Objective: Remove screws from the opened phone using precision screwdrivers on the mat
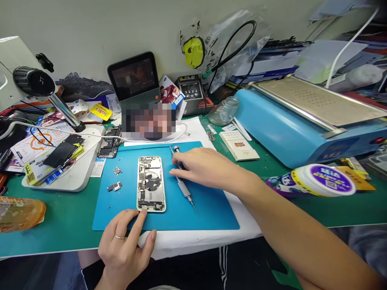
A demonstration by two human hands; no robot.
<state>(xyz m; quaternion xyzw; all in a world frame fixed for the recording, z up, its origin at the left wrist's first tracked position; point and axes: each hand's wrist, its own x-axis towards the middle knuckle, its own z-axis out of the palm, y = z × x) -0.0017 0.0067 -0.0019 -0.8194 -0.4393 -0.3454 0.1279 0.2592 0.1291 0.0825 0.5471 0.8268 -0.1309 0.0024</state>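
Note:
An opened phone (pixel 151 183) with its insides exposed lies on a blue work mat (pixel 208 209). My left hand (pixel 125 241) rests at the mat's near edge, one finger pressing the phone's bottom end, the others loosely spread. My right hand (pixel 202 165) lies over a grey precision screwdriver (pixel 185 189) just right of the phone, fingers closing round its handle. The screwdriver's tip points toward me. Small metal parts (pixel 115 186) lie on the mat left of the phone.
A blue heating machine (pixel 302 121) fills the right side, a roll of tape (pixel 323 181) before it. A small screen (pixel 134 78) stands at the back. A white pad (pixel 75 177) with phone parts sits left, a cigarette pack (pixel 240 146) right of the mat.

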